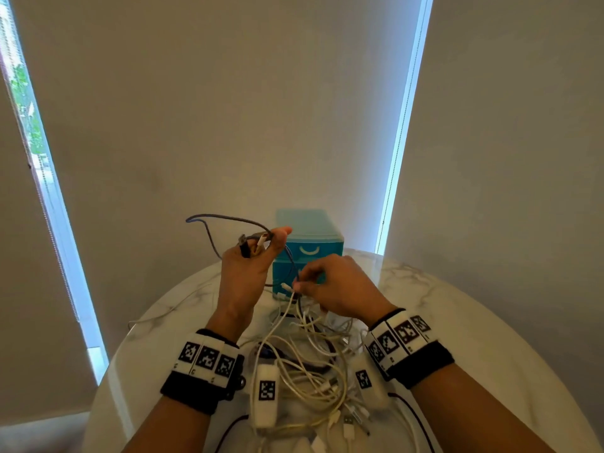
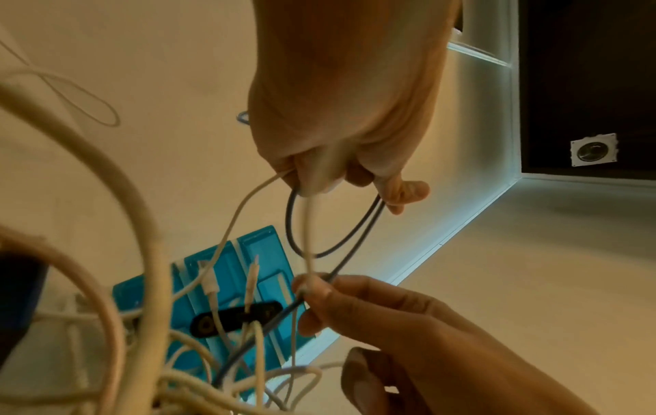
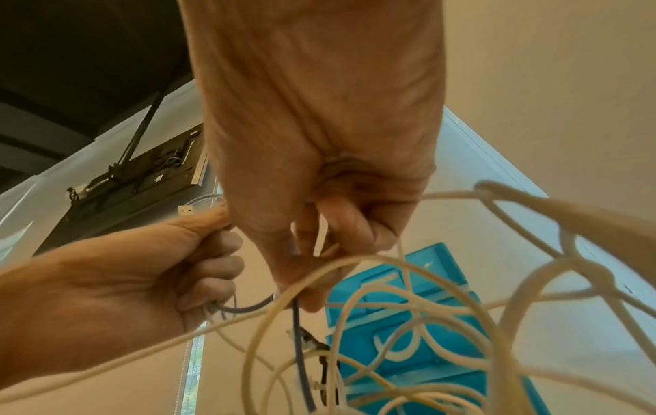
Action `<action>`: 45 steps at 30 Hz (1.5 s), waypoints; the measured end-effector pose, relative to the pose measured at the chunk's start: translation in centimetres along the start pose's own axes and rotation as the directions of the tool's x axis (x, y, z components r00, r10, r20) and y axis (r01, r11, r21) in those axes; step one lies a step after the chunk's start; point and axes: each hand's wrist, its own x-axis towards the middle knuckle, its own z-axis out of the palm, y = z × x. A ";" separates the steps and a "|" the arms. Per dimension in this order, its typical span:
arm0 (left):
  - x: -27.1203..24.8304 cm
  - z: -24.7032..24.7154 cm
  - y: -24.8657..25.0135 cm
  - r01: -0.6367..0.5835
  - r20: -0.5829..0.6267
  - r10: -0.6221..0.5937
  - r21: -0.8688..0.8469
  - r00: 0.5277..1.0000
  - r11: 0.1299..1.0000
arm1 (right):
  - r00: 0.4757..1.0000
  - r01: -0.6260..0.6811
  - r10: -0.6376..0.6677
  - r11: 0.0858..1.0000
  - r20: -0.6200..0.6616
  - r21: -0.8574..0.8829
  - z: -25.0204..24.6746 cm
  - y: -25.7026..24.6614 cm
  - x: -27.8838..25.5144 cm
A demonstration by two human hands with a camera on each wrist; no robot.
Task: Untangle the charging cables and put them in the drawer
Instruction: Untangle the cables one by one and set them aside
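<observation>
Head view: left hand (image 1: 243, 266) up high, gripping thin dark blue cable (image 1: 225, 220); right hand (image 1: 336, 286) pinching same cable above messy heap of white cables (image 1: 313, 371) on round marble table (image 1: 474, 322); small blue plastic drawer box (image 1: 309, 243) shut behind. Pulling hard might tighten knots or drag heap off table

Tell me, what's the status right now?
Left hand grips grey cable, raised. Right hand pinches it lower down. White cables tangled on table. Drawer closed.
</observation>
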 end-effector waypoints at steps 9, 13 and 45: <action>0.8 -1.3 -2.0 0.069 0.384 -0.208 0.346 0.899 0.936 | 0.877 0.015 0.190 0.907 -0.440 0.420 -5.1 1.1 0.4; 0.7 -1.0 -2.6 0.025 0.400 -0.213 0.426 0.891 0.904 | 0.908 0.029 0.128 0.931 -0.399 0.364 -6.9 1.2 0.5; -0.6 1.9 -2.4 -0.020 0.265 -0.034 0.197 0.964 0.980 | 0.848 0.205 0.223 0.700 -0.482 0.684 -6.9 0.5 0.4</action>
